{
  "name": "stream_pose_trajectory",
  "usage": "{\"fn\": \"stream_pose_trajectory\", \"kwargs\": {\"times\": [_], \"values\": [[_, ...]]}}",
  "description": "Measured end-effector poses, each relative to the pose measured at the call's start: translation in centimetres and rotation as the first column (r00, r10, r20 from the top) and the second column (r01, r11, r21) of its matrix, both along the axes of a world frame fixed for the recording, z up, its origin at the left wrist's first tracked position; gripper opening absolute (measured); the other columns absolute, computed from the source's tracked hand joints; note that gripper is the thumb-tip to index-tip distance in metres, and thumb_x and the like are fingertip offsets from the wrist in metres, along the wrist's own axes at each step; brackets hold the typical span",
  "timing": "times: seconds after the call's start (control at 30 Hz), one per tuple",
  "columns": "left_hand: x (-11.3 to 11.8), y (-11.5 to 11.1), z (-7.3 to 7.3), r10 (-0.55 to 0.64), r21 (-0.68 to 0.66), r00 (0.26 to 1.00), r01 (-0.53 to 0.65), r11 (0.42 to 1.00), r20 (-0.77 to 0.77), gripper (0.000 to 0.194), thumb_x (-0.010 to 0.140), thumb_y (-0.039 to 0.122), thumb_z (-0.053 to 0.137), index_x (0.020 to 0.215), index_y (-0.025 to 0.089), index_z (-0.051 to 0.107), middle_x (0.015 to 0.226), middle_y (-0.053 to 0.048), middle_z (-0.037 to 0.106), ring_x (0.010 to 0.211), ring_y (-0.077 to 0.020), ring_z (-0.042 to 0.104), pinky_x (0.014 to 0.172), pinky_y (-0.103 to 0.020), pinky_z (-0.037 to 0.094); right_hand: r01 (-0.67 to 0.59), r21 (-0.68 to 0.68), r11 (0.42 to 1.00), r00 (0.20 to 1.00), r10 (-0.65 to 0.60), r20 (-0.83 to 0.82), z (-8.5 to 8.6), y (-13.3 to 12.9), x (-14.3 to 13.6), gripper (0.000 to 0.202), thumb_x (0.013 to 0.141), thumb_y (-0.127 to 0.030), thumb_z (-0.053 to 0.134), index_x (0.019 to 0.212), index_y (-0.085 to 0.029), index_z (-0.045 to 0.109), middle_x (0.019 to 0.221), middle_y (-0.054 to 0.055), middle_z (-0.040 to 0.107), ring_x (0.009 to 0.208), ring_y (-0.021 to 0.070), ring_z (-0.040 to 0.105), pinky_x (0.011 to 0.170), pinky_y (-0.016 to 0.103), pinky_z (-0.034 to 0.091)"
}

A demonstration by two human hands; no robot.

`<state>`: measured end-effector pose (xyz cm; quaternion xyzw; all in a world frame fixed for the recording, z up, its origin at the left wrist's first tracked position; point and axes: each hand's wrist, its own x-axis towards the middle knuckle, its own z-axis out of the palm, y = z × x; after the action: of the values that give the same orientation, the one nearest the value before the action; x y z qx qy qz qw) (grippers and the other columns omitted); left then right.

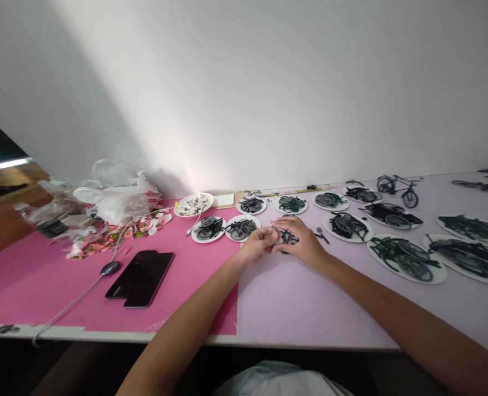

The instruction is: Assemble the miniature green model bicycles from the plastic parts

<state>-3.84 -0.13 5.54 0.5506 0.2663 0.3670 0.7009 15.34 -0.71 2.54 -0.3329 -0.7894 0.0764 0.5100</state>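
Near the middle of the table, my left hand (260, 243) and my right hand (300, 237) meet around a small dark part of a model bicycle (287, 236). The fingers of both hands are bent and closed on it, and they cover much of its outline. A plate of black wheel parts (243, 227) lies just left of my left hand. To the right of my right hand are small loose black pieces (321, 236) and a plate of dark bicycle parts (348, 226).
More plates of dark parts (406, 258) spread to the right, near an upright model bicycle (400, 188). Leftward are two phones (140, 278), a cabled grey mouse-like device (110, 268), plastic bags (118, 195), pink and green pieces (104, 242), and a plate of white pieces (193, 205).
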Motion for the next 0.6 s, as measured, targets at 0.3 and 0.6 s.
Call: {"fn": "stream_pose_trajectory", "kwargs": {"times": [0.3,0.6], "values": [[-0.13,0.14,-0.05,-0.022,-0.013,1.0,0.021,1.0,-0.013,0.063,0.057,0.06,0.095,0.077,0.015,0.055,0.072,0.002,0.054,0.052,-0.005,0.038,0.05,-0.022,0.02,-0.007,0.0,1.0,0.999,0.007,0.033,-0.28,-0.17,-0.3,0.059,0.08,-0.04,0.089,0.133,-0.032,0.065,0.119,0.009,0.07,0.114,0.0331,0.064,0.097,0.052,0.056],[-0.52,-0.12,0.72,-0.04,-0.051,0.999,0.039,0.998,-0.021,0.057,0.06,0.053,0.095,0.076,0.015,0.056,0.069,0.003,0.049,0.049,-0.0041,0.037,0.049,-0.022,0.02,-0.008,0.078,0.997,0.998,0.003,0.069,-0.06,-0.14,-0.34,0.062,0.081,-0.046,0.087,0.136,-0.03,0.063,0.12,0.01,0.071,0.113,0.0339,0.064,0.099,0.053,0.054]]}}
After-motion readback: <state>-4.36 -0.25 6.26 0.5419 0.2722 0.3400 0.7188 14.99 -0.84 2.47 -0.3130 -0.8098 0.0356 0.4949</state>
